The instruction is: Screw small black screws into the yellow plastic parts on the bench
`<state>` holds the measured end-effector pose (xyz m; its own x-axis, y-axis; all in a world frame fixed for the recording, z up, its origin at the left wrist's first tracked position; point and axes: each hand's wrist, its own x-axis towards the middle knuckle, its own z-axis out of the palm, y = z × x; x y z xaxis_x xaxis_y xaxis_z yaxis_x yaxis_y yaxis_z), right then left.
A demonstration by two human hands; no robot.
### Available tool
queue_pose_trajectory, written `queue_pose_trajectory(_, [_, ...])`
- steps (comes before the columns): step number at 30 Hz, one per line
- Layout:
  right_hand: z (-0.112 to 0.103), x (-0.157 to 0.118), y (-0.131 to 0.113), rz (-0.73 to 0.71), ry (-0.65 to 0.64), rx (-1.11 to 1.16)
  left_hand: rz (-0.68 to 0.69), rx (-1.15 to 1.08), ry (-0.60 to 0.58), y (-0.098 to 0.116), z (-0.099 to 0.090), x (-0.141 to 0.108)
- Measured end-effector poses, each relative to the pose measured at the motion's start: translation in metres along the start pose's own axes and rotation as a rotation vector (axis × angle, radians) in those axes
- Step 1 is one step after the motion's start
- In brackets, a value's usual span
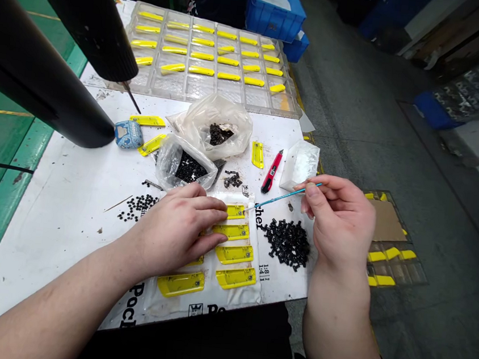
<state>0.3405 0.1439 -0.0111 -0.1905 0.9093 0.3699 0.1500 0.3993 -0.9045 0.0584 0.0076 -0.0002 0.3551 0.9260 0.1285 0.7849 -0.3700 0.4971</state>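
Okay, from my remote seat: big white table, clear tray of yellow pieces up top, padded mailer under the work. Left hand lies flat, fingers relaxed across the yellow bars, not gripping anything. Right hand pinches a thin blue stick between thumb and fingers. Its long axis slants down-left, tip right by the top bar (too tiny to say if it's touching). Risky bit: a shaky pinch could skid that tip, and a wrist drifting sideways could scatter the black bits beside it.
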Motion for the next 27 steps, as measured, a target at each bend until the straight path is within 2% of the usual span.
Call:
queue_pose_trajectory(19, [-0.0014,-0.0012,-0.0035,-0.001,-0.026,0.030,-0.012,0.011,-0.047,0.0003,0.0003,0.0013])
queue_pose_trajectory(27, [-0.0024,0.0028,-0.0081,0.002,0.039,0.172,-0.008,0.008,-0.040,-0.0004,-0.0002,0.0007])
